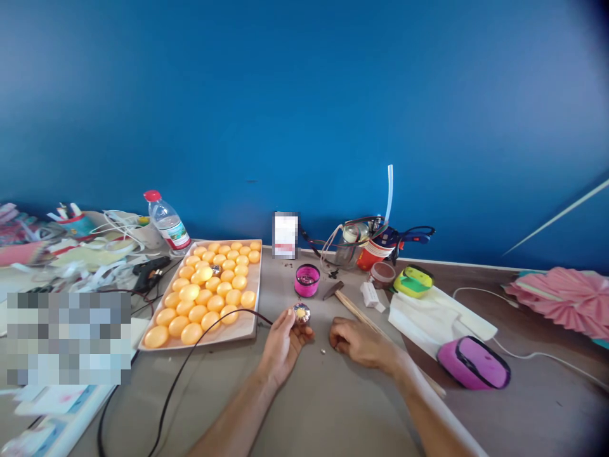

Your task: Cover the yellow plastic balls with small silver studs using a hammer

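Note:
My left hand (284, 343) is closed round a small ball (301, 313) that is partly yellow and partly covered in shiny bits, held up at its fingertips. My right hand (358, 341) rests on the table just to the right, fingers curled and pinched near a tiny shiny bead (323, 350) lying between the hands. A wooden tray (247, 325) with several yellow-orange balls (204, 298) sits to the left of my left hand. Behind the hands stands a small pink pot (307, 280).
A hammer (354, 306) lies behind my right hand. A black cable (190, 362) crosses the tray's front. A glue gun (151, 271), a water bottle (167, 223), paper clutter at left. A red cup with tools (375, 251), a yellow-green case (413, 281), a pink case (473, 363), pink paper fans (561, 295) at right.

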Tool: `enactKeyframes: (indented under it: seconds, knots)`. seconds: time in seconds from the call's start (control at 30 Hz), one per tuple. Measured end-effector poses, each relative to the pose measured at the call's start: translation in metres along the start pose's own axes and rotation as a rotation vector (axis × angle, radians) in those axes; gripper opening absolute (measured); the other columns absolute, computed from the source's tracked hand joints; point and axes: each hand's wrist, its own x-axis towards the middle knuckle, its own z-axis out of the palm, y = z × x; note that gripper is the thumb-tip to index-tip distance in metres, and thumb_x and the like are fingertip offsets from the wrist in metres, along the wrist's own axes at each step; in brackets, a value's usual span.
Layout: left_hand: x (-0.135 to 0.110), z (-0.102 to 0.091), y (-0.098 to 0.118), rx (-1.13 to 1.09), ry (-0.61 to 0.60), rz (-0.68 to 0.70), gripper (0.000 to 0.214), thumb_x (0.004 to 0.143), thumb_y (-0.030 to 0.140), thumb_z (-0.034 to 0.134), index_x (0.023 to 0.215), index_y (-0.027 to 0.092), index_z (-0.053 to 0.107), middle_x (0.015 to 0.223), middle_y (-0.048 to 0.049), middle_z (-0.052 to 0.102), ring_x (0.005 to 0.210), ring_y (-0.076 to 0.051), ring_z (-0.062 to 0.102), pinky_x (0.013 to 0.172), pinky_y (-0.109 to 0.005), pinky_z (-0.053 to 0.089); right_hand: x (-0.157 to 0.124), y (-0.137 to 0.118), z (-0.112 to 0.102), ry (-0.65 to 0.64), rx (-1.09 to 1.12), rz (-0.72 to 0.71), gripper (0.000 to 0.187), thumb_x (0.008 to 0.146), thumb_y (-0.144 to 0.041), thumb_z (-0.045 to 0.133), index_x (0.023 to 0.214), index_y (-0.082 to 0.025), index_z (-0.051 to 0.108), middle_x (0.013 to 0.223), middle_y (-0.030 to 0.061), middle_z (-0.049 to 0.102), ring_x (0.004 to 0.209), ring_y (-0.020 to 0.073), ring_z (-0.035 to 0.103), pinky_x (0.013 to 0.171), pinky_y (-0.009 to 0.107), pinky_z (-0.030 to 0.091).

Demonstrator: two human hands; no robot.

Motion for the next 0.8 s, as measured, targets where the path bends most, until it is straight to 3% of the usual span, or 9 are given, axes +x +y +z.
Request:
enactKeyframes:
  seconds: [0.17,0.27,0.37,0.47,0.67,0.8]
  knots:
    - [-0.001,0.002,0.000,0.013,-0.010,0.007,0.024,0.071,0.033,0.069,0.082,0.014,0.058,0.068,0.0001,0.059,0.056,-0.012,0.057,0.060,-0.030,0.048,0.001,0.007,-0.003,0.035,0.181,0.010,0.011,0.064,-0.010,0.052,0.064,-0.020,0.058,0.074,-0.0009,0.057,0.068,0.0130,0.052,0.063,0.025,0.038]
    - [-0.001,0.002,0.000,0.017,-0.011,0.007,0.025,0.071,0.032,0.069,0.085,0.014,0.058,0.068,0.0003,0.059,0.055,-0.012,0.057,0.059,-0.029,0.048,0.004,0.013,0.001,0.173,0.432,0.047,0.006,0.064,-0.015,0.052,0.060,-0.019,0.049,0.078,-0.0004,0.058,0.064,0.0122,0.053,0.061,0.026,0.040]
    - [0.000,0.002,0.000,0.016,-0.022,0.003,0.026,0.071,0.032,0.070,0.086,0.014,0.058,0.068,0.0003,0.059,0.055,-0.012,0.057,0.059,-0.029,0.048,0.008,0.012,0.009,0.340,0.709,0.132,0.011,0.066,-0.024,0.052,0.062,-0.020,0.043,0.077,0.0000,0.060,0.053,0.0106,0.053,0.056,0.027,0.040]
    - [0.000,0.001,0.000,0.013,-0.043,-0.004,0.028,0.071,0.031,0.070,0.090,0.015,0.057,0.070,-0.0004,0.060,0.056,-0.013,0.058,0.059,-0.029,0.048,0.014,0.005,0.017,0.469,0.787,0.114,0.016,0.069,-0.030,0.057,0.066,-0.020,0.045,0.072,-0.0011,0.059,0.048,0.0090,0.051,0.056,0.028,0.041]
    - [0.000,-0.001,-0.001,0.027,-0.075,-0.005,0.031,0.071,0.029,0.070,0.096,0.015,0.058,0.075,-0.0019,0.063,0.060,-0.013,0.061,0.061,-0.029,0.048,0.021,-0.005,0.029,0.407,0.871,0.173,0.022,0.070,-0.039,0.060,0.072,-0.019,0.052,0.051,-0.0057,0.052,0.040,0.0087,0.043,0.043,0.023,0.035]
    - [-0.001,-0.001,-0.002,0.057,-0.064,-0.012,0.031,0.071,0.029,0.070,0.096,0.015,0.057,0.075,-0.0023,0.063,0.060,-0.014,0.061,0.062,-0.029,0.048,0.020,-0.010,0.031,0.409,0.966,0.172,0.027,0.066,-0.041,0.065,0.074,-0.018,0.055,0.058,-0.0043,0.055,0.041,0.0072,0.044,0.044,0.023,0.034]
